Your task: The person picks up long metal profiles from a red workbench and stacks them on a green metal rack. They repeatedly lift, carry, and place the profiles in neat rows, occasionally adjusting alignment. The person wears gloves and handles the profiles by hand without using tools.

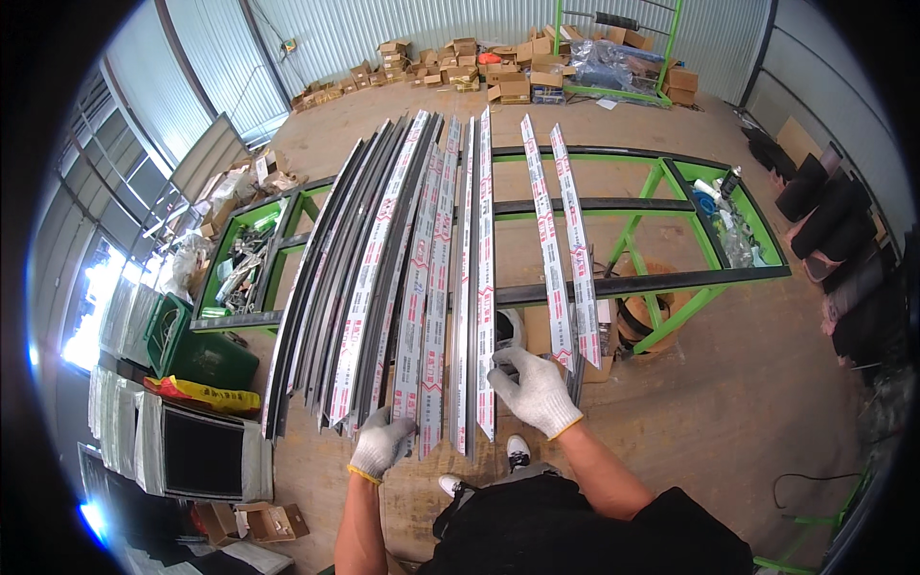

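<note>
Long metal profiles lie side by side across the frame, many covered in white film with red and grey print. My left hand (pixel 381 444), in a white knitted glove, has its fingers closed at the near end of a film-covered profile (pixel 411 355). My right hand (pixel 535 391), gloved alike, pinches the right edge of another film-covered profile (pixel 486 287) near its front end. Farther right, two film-covered profiles (pixel 546 244) lie apart from the bunch. Dark, bare-looking profiles (pixel 316 287) are packed at the left.
A green and black frame stand (pixel 661 282) carries the profiles. Its left tray (pixel 233 316) holds hardware; its right tray (pixel 767 251) holds bottles and plastic. A green bin (pixel 201 355) and wrapped panels (pixel 196 450) stand left. Cardboard boxes (pixel 513 91) line the back wall.
</note>
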Demonstrator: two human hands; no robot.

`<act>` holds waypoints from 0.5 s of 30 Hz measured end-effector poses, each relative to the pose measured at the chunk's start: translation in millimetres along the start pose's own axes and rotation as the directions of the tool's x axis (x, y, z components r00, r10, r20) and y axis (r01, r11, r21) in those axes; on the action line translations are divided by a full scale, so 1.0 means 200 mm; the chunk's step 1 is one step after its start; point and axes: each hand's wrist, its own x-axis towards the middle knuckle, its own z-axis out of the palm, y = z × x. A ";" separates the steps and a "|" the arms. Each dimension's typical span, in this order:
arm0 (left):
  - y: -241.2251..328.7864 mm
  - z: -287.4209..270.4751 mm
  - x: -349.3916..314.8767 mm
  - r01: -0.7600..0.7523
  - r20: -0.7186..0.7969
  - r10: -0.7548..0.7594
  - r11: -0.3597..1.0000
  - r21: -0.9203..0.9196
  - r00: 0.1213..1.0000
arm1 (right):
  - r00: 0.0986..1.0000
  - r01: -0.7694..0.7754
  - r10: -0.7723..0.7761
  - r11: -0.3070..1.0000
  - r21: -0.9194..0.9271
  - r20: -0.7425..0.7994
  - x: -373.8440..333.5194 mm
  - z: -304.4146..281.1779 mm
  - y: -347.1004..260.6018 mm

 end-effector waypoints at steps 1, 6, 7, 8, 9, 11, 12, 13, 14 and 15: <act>0.00 -0.02 -0.03 0.047 -0.006 -0.047 0.998 0.044 0.999 | 1.000 0.028 -0.028 1.000 0.002 -0.008 0.01 0.00 0.00; 0.06 -0.05 -0.24 -0.153 0.015 0.153 0.966 0.208 0.988 | 0.989 0.124 -0.117 0.990 -0.074 0.094 0.10 0.02 -0.11; 0.08 -0.06 -0.29 -0.143 0.005 0.146 0.964 0.222 0.989 | 0.980 0.178 -0.167 0.979 -0.101 0.112 0.15 0.04 -0.16; 0.09 -0.07 -0.35 -0.107 -0.014 0.113 0.967 0.233 0.993 | 0.967 0.193 -0.158 0.966 -0.170 0.199 0.20 0.04 -0.20; 0.11 -0.09 -0.40 -0.087 -0.014 0.092 0.973 0.214 0.996 | 0.962 0.231 -0.179 0.936 -0.266 0.204 0.25 0.05 -0.25; 0.14 -0.12 -0.49 -0.201 -0.073 0.282 0.820 0.536 0.957 | 0.897 0.431 -0.420 0.762 -0.484 0.137 0.41 0.08 -0.37; 0.14 -0.14 -0.52 -0.242 -0.068 0.390 0.690 0.682 0.918 | 0.741 0.568 -0.668 0.576 -0.588 0.062 0.50 0.07 -0.43; 0.14 -0.19 -0.58 -0.258 -0.047 0.439 0.607 0.751 0.897 | 0.608 0.633 -0.790 0.419 -0.651 0.082 0.61 0.04 -0.48; 0.14 -0.23 -0.63 -0.284 -0.008 0.524 0.475 0.833 0.852 | 0.420 0.674 -0.904 0.250 -0.695 0.083 0.72 -0.02 -0.52; 0.13 -0.28 -0.69 -0.258 -0.007 0.512 0.445 0.858 0.859 | 0.314 0.691 -0.944 0.150 -0.707 0.107 0.83 -0.11 -0.56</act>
